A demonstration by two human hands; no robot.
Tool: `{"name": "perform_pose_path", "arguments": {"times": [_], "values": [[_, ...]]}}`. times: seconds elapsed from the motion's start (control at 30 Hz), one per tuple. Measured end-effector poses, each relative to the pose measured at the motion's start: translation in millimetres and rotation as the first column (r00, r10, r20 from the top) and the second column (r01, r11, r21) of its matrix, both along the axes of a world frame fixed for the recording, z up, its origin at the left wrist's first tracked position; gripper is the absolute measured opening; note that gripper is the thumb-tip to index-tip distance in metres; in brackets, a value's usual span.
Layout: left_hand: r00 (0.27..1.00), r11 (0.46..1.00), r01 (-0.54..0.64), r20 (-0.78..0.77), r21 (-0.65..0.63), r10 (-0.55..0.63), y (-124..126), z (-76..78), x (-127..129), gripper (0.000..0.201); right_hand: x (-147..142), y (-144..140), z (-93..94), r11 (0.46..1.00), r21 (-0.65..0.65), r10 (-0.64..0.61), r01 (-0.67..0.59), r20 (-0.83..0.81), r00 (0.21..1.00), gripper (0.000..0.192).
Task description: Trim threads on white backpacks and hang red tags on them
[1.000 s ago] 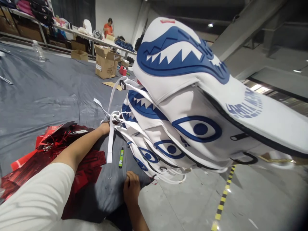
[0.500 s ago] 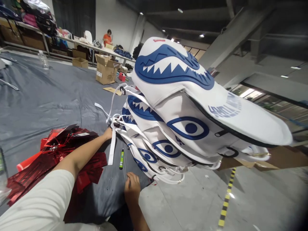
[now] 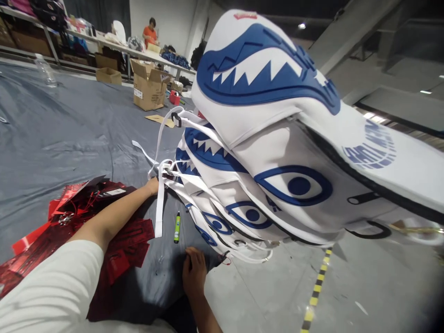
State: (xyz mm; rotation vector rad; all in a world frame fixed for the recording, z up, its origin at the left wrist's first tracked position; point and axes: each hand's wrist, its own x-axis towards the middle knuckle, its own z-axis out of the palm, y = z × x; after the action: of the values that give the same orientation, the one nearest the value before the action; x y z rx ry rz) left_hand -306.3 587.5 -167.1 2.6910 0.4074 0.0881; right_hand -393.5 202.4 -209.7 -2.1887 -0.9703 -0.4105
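Note:
A stack of white backpacks with blue eyes and toothed mouths fills the right side; the top backpack (image 3: 243,134) is nearest the camera. My left hand (image 3: 151,186) reaches to the strap side of the stack, by the dangling white straps (image 3: 160,203). Its fingers are hidden behind the straps, so what it grips does not show. Palm down, my right hand (image 3: 194,273) rests on the grey cover by the table edge, fingers loosely bent, with nothing visible in it. A green marker pen (image 3: 177,227) lies between my hands.
Red shiny tags (image 3: 121,231) lie in a pile under my left forearm. Farther back are an open cardboard box (image 3: 149,88), a red tape dispenser (image 3: 174,97) and a plastic bottle (image 3: 45,71). A person in orange (image 3: 150,34) works at a far table.
The top backpack looks larger and extends farther right, past the frame edge. My left hand appears slightly higher and farther left; my right hand has barely moved. The background has shifted in view.

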Motion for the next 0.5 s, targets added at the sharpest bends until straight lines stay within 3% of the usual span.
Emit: {"name": "perform_pose_path", "arguments": {"times": [0.13, 0.37, 0.5], "values": [[0.996, 0.996, -0.031, -0.077, 0.089, 0.038, 4, 6.6, -5, 0.036, 1, 1, -0.1, 1.000, 0.016, 0.005, -0.006, 0.049, 0.999, 0.026], [0.984, 0.951, 0.128, -0.152, 0.281, -0.087, -7, 25.2, -51, 0.032, -1, 10, 1.0, 1.000, 0.015, -0.020, 0.020, 0.005, 1.000, 0.029], [0.968, 0.914, 0.163, -0.239, 0.371, -0.076, -12, 35.5, -65, 0.034, -3, 15, 7.1, 0.998, 0.035, -0.046, 0.048, -0.042, 0.998, 0.032]]}}
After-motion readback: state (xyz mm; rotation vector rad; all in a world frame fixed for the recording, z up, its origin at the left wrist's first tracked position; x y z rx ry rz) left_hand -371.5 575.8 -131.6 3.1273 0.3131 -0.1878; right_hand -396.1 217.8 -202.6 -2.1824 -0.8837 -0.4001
